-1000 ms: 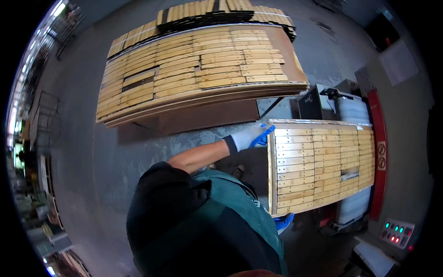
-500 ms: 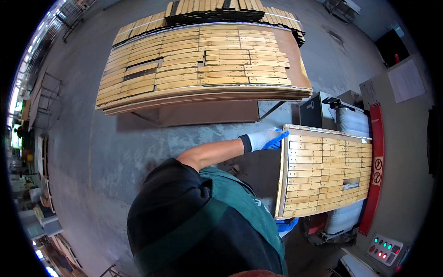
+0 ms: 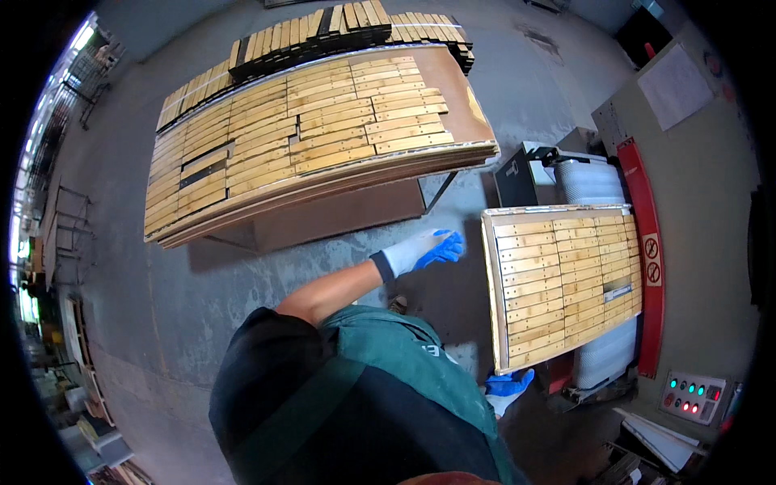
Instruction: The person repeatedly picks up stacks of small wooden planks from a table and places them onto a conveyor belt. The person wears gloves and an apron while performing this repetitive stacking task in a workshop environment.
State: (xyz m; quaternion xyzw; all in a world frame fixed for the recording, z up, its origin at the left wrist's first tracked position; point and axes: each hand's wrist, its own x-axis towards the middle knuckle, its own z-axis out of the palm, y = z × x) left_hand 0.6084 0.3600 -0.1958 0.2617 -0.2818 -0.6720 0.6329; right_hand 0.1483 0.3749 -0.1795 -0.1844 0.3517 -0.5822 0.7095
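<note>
A board [image 3: 490, 279] with a raised rim carries rows of yellow bamboo slats [image 3: 529, 295] with dark dots at their ends. Its far end lies against a red bar on a machine. My left hand [image 3: 427, 250], in a white and blue glove, is in the air to the left of the board, fingers stretched out with nothing in them. By the board's near left corner is my right hand [image 3: 509, 382], gloved alike. Its fingers look extended just below the edge, and I cannot tell whether they touch it. One dark gap with a greyish piece [image 3: 617, 293] interrupts the slats.
Ahead on the left, a table holds stacked boards [image 3: 323, 174] covered in slats [image 3: 267, 129], with slat bundles [image 3: 311, 36] behind. The machine has a red bar [image 3: 638, 259], ribbed translucent rolls [image 3: 590, 182] and a panel of lit buttons [image 3: 693, 398]. White sheets [image 3: 659, 440] lie lower right.
My left hand has let go of the board's far left corner and moved left, away from it. My right hand shows more below the near corner. The whole view has turned slightly.
</note>
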